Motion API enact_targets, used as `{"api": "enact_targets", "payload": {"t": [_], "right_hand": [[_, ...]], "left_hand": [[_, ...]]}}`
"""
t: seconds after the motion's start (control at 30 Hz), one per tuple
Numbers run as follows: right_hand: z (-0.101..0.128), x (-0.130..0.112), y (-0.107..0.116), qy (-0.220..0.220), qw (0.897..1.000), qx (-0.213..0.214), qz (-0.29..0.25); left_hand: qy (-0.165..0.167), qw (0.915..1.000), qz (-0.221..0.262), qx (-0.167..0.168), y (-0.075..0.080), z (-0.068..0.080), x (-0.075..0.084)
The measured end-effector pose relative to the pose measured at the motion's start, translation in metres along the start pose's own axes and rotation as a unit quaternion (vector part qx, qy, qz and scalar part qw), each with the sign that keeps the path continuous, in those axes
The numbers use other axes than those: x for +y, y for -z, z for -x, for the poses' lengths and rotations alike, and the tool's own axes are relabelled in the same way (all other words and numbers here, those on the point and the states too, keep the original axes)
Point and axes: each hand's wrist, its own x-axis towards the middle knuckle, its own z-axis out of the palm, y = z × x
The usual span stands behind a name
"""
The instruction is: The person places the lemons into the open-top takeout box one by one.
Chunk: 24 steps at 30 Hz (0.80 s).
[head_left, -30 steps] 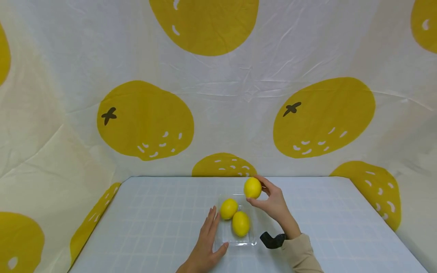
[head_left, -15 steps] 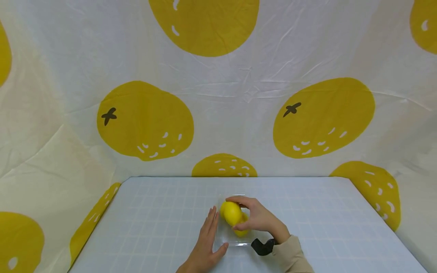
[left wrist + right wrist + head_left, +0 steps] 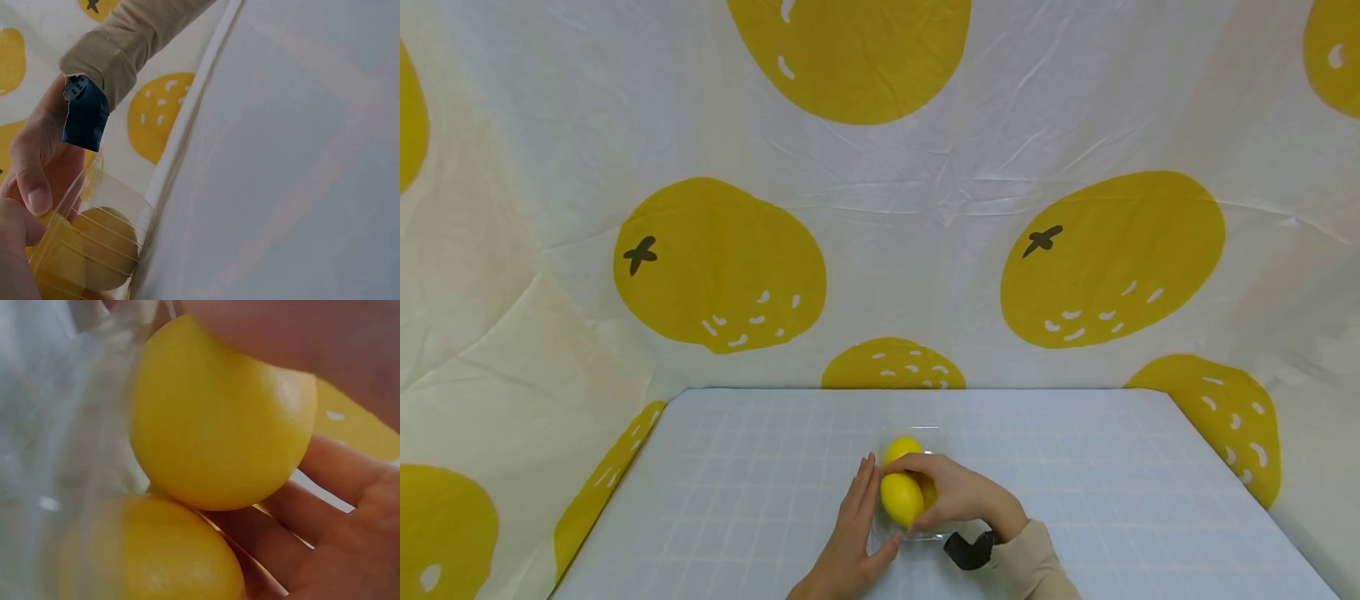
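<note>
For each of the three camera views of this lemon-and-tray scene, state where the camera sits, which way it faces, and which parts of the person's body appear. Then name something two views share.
Head: worn on the head, facing forward and down at the pale checked table; shows the left hand and right hand.
Left wrist: low beside the clear plastic tray, facing along the table edge; shows the beige sleeve and fingers.
Right wrist: very close, facing the smooth yellow lemon in the right hand's grip; shows fingers and palm.
Shared: head and left wrist views both show the tray and sleeve.
</note>
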Motion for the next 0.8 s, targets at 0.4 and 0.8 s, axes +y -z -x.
{"api": "enact_targets", "payload": {"t": [0.4, 0.8], "right_hand": [[-0.0009, 0.0015, -0.0039, -0.002, 1.0, -0.007, -0.005], [-0.0009, 0.0015, -0.0053, 0.004, 1.0, -0.002, 0.002]], "left_hand": [[-0.015, 0.9998, -0.006, 0.012, -0.001, 0.0005, -0.0018], [0.034, 0.9993, 0.0, -0.015, 0.0007, -0.0007, 0.0006]]}}
